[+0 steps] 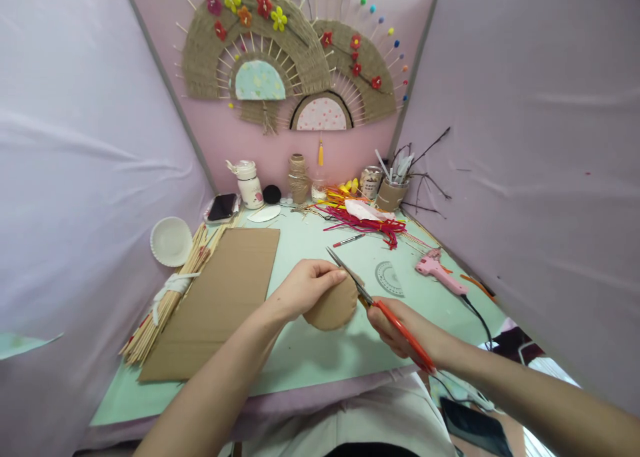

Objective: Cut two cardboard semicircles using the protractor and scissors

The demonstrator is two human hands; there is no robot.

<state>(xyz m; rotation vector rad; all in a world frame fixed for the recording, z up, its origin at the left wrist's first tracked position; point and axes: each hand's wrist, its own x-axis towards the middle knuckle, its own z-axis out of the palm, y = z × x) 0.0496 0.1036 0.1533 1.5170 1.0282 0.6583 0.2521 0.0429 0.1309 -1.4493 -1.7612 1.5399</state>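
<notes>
Left hand (311, 285) clamped on a round cardboard disc (330, 310), thumb on top near its upper edge; disc is above the near part of the table (295, 364), roughly mid-frame. Right hand (417, 324) gripped round the red handles of scissors (404, 332), blades pointing up-left along the disc's upper right edge, close to the left thumb; can't tell how far the blades bite in. Hands near each other, scissors and disc between them.

Left side: brown cardboard sheet (230, 297) flat on table, bundle of thin sticks (167, 317) alongside, bound with white tie (177, 282); white scalloped dish (171, 242) at the bundle's far left. Phone (223, 208) behind the sheet, white bottle (250, 189) next to it.

Back: spool of twine (299, 180) upright, white oval piece (264, 213) in front of the bottle, red pipe cleaners (363, 225) piled to the right, pen (349, 240) just in front of the pile. Brown-wrapped cup (391, 196) at back right, twigs sticking out.

Right: clear protractor (389, 279) just beyond the right hand, pink glue gun (443, 274) on its side, cord running off the table's right side. Two twine fan decorations overlap on the pink back wall, left one (200, 64) with flowers, right one (380, 104) with red flowers and pompom-tipped sticks
</notes>
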